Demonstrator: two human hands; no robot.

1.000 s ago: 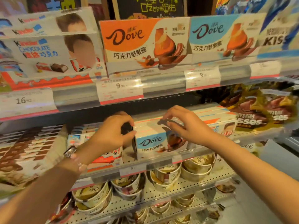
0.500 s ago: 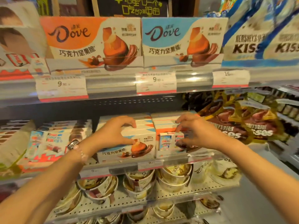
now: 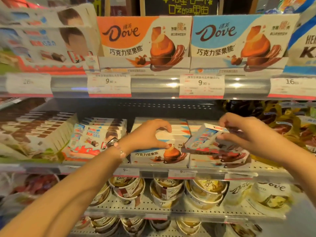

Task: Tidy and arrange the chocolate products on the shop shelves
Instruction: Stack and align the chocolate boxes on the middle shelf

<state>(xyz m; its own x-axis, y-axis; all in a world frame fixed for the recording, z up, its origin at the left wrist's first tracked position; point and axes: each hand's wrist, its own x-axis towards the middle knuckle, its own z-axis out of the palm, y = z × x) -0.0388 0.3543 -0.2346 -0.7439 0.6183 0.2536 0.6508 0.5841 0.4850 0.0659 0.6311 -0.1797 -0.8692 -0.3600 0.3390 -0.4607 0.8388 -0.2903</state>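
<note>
Middle shelf (image 3: 210, 173), head view. The right hand (image 3: 248, 134) pinches one small Kinder box (image 3: 203, 137) between thumb below and fingers on the top edge; the box is tilted, lifted over the right-hand Dove stack (image 3: 220, 158), left corner low. Whether it touches the stack underneath cannot be told through the blur.

The left hand (image 3: 148, 134) is spread in a wide C, not closed: fingertips on the back of the left-hand Dove stack (image 3: 159, 155), thumb on its front top edge. It rests on the pack and lifts nothing.

Counts:
- Dove display cartons on the top shelf: two, one orange carton (image 3: 143, 43) and one blue carton (image 3: 239, 41), side by side and touching.
- Dove stacks on the middle shelf: two, side by side.
- Kinder on the middle shelf: one row of Kinder packs (image 3: 95, 139) just left of the Dove stacks, plus the single box in hand.
- Price tags (image 3: 109, 85) readable on the top rail: four, reading 16, 9.90, 9.90, 16.
- Dove cups (image 3: 205, 194) on the shelf below: about five at the front; exact number is uncertain, edges smeared.

A bracelet (image 3: 119, 149) sits on the left wrist. Gold-brown bags (image 3: 294, 124) fill the far right.
</note>
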